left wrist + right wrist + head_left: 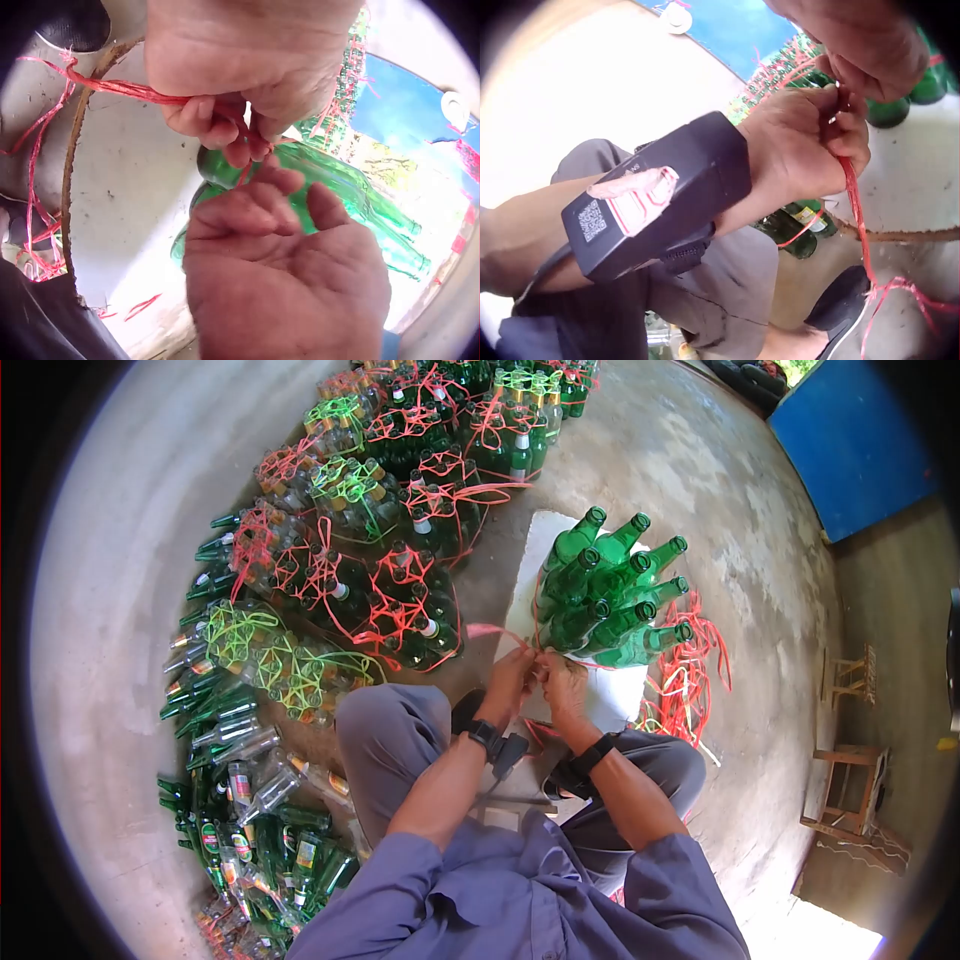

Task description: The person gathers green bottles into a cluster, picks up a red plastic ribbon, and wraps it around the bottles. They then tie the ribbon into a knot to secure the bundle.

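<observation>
Several upright green glass bottles stand in a tight cluster on a white board, with red plastic twine passing around their lower part. At the near side of the cluster, my two hands meet. My left hand grips a bunched length of red twine, its loose tail trailing away over the board's edge. Close against it, my right hand has curled fingers at the same twine, palm facing up in the left wrist view. The fingers hide most of the spot where the strands meet.
Bundles of bottles netted in red and green twine crowd the floor to the left. Loose bottles lie piled at lower left. A heap of red twine sits right of the board. Wooden stools stand far right.
</observation>
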### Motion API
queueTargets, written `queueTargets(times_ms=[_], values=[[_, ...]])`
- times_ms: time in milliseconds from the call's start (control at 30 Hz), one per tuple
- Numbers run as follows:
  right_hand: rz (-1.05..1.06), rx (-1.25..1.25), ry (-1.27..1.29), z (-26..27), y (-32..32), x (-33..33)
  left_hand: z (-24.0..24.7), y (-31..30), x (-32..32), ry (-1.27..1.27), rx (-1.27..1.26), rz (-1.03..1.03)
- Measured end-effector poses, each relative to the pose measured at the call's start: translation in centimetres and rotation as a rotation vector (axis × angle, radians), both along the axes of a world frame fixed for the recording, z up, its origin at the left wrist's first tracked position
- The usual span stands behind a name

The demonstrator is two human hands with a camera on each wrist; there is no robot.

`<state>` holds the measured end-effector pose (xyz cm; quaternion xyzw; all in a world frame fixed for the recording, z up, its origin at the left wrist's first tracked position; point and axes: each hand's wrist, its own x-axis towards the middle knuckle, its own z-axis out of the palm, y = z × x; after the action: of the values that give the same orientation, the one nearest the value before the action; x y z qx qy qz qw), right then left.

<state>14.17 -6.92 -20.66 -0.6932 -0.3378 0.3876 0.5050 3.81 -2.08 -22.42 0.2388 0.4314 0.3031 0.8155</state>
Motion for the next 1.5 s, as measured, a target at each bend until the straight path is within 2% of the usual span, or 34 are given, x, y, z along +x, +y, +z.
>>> queueTargets(times_ms=[100,133,200,233,300,333,400,533,600,767,1067,1233,1367,1433,1500], values=[[0.018,0.005,0.015,-3.9,-0.7,1.1,0.6,-0.1,-0.2,-0.055,0.006,-0.021],[0.018,0.004,0.017,-1.9,-0.5,0.6,0.6,0.0,-0.1,-0.076,-0.014,-0.013],[-0.161,-0.341,0.431,2.0,-0.1,-0.2,0.8,0.0,-0.1,-0.054,-0.03,-0.015],[-0.163,-0.342,0.434,2.2,0.1,-0.1,0.6,0.0,-0.1,-0.036,-0.046,-0.017],[-0.176,-0.326,0.683,2.4,0.5,0.0,0.1,0.2,0.0,-0.053,-0.066,0.013],[-0.178,-0.327,0.685,1.8,0.6,0.2,-0.3,0.2,0.1,-0.072,-0.084,0.047],[-0.213,-0.333,0.862,1.0,0.8,0.4,-0.8,0.3,-0.1,-0.052,-0.081,0.034],[-0.25,-0.283,0.922,1.8,0.9,0.0,-1.2,0.3,-0.2,-0.036,-0.028,0.006],[-0.296,-0.194,1.049,2.4,1.1,-0.2,-1.1,0.3,-0.1,-0.019,-0.043,0.006],[-0.309,-0.133,1.065,-0.1,0.7,0.2,-1.3,0.4,-0.2,-0.031,-0.069,-0.003],[-0.345,-0.145,1.037,-0.5,1.0,0.0,-1.2,0.2,-0.1,-0.001,-0.117,0.048],[-0.338,-0.168,1.021,-0.1,1.3,0.0,-0.7,0.1,-0.1,-0.077,-0.116,0.077],[-0.311,-0.212,0.882,-0.3,1.4,0.1,-0.3,0.1,-0.2,-0.073,-0.127,0.072],[-0.331,-0.234,0.809,-2.6,1.2,0.3,-0.4,0.1,-0.1,-0.062,-0.107,0.062],[0.135,-0.163,-0.38,-6.2,0.7,0.7,-0.6,0.1,-0.1,-0.04,-0.092,0.055]])
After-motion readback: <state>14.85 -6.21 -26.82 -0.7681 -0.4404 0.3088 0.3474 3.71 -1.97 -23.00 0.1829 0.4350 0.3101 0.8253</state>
